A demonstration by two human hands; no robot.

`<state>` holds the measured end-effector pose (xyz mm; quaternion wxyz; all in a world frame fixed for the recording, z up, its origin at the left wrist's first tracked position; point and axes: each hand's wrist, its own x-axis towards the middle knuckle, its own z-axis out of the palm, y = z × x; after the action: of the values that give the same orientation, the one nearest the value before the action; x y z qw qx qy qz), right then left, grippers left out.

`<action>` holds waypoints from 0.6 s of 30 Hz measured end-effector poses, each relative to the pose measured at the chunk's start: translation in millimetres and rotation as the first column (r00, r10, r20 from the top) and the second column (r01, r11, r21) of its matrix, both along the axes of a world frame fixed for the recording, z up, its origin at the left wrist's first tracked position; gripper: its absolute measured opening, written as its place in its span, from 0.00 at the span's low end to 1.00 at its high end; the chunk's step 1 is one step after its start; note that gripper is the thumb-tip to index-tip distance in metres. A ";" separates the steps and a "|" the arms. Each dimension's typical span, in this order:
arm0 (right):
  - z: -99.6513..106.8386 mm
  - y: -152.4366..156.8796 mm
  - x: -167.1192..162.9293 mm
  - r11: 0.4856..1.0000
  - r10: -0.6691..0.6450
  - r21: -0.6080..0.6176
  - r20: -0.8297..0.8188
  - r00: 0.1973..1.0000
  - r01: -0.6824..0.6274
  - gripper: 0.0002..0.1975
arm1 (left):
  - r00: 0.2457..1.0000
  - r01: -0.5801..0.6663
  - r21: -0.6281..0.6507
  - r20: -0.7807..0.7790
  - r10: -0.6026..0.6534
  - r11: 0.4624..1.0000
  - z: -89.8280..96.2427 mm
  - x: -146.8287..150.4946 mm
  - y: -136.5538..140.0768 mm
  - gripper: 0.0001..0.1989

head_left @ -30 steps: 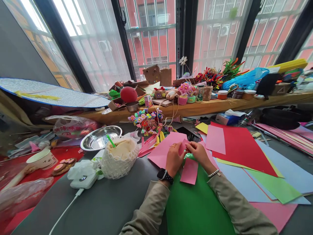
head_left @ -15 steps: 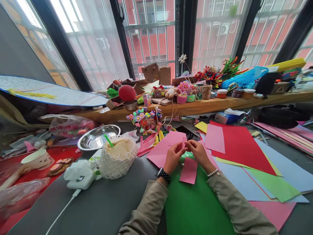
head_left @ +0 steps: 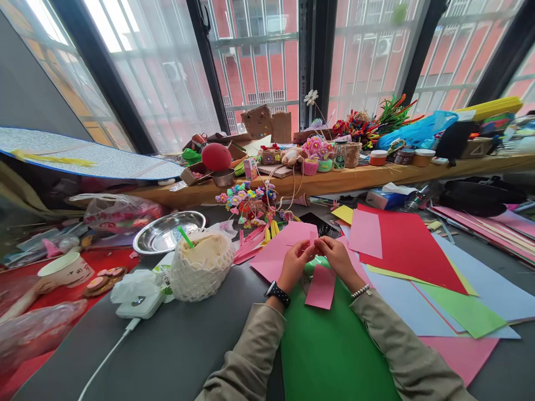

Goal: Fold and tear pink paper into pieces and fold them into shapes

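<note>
Between the fingertips of both hands is a small strip of pink paper (head_left: 312, 238). My left hand (head_left: 293, 264) pinches it from the left, and my right hand (head_left: 335, 257) pinches it from the right, fingers closed. Just below the hands, a pink paper rectangle (head_left: 321, 287) lies on the green sheet (head_left: 334, 351). A bigger pink sheet (head_left: 270, 259) extends behind and left of my left hand. Part of the held strip is hidden by the fingers.
Coloured sheets, with a red sheet (head_left: 409, 245) among them, lie to the right. On the left stand a coconut in white netting (head_left: 203, 275), a metal bowl (head_left: 144, 236) and a white charger (head_left: 140, 303) with a cable. Craft flowers (head_left: 246, 203) stand behind.
Both hands stay together, still pinching the pink strip, with a slight shift of the fingers. The whole view has shifted slightly.
</note>
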<state>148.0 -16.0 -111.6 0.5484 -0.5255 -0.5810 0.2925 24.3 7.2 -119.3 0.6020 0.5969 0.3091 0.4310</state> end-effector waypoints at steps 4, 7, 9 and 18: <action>-2.2 1.3 0.8 1.000 0.014 0.001 0.011 1.000 -0.014 0.16 | 1.000 -0.014 -0.011 0.007 0.014 1.000 1.8 0.1 -0.7 0.20; -3.7 1.9 1.2 1.000 0.018 -0.003 0.015 1.000 -0.018 0.16 | 1.000 -0.011 -0.008 0.007 0.011 1.000 6.1 -1.0 -2.7 0.19; -4.2 2.0 1.3 1.000 0.012 -0.004 0.017 1.000 -0.012 0.16 | 1.000 -0.003 -0.007 0.007 0.003 1.000 8.4 -1.9 -3.8 0.18; -1.6 1.3 0.2 1.000 -0.003 -0.005 0.031 1.000 0.003 0.15 | 0.999 -0.026 -0.015 0.020 0.026 1.000 6.9 -1.7 -2.6 0.18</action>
<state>148.2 -14.7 -113.2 0.5381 -0.5324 -0.5880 0.2850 22.6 4.6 -112.5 0.6039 0.5839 0.3141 0.4424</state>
